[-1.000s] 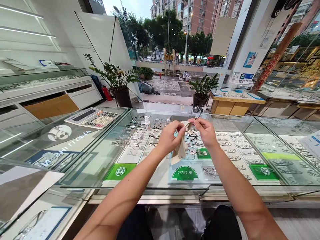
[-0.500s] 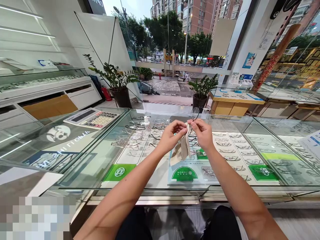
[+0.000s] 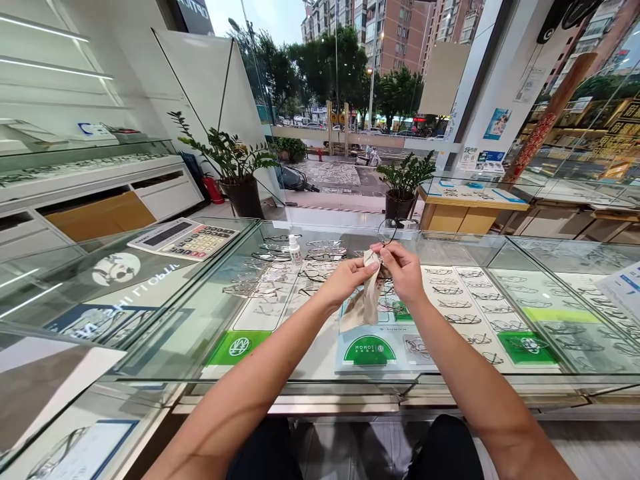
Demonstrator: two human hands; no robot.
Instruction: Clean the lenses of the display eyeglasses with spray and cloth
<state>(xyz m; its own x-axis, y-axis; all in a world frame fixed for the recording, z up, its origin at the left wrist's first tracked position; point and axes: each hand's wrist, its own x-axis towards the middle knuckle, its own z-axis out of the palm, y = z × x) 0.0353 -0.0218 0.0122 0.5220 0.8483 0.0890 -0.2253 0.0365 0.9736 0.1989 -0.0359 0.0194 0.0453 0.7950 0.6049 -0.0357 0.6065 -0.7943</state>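
Note:
Above the glass counter, my left hand (image 3: 346, 280) is closed on a beige cleaning cloth (image 3: 364, 305), which hangs down from the fingers. My right hand (image 3: 404, 269) pinches a pair of thin dark-framed eyeglasses; one round lens of the eyeglasses (image 3: 387, 231) sticks up above the fingertips. The rest of the frame is hidden by the fingers and the cloth. Both hands meet at the top of the cloth, close to the lower part of the glasses. A white spray bottle (image 3: 295, 252) stands upright on the counter, left of and beyond my left hand.
The glass display counter (image 3: 310, 379) holds rows of eyeglasses (image 3: 453, 300) and green brand cards (image 3: 239, 348). At the left lies a large calculator (image 3: 184, 239). Potted plants (image 3: 242, 193) stand beyond the counter by the window. Printed paper (image 3: 623, 287) lies at the right edge.
My left hand has shifted slightly, its fingers now pinching the cloth flatter. The raised lens has tilted and moved a little left and down with my right hand.

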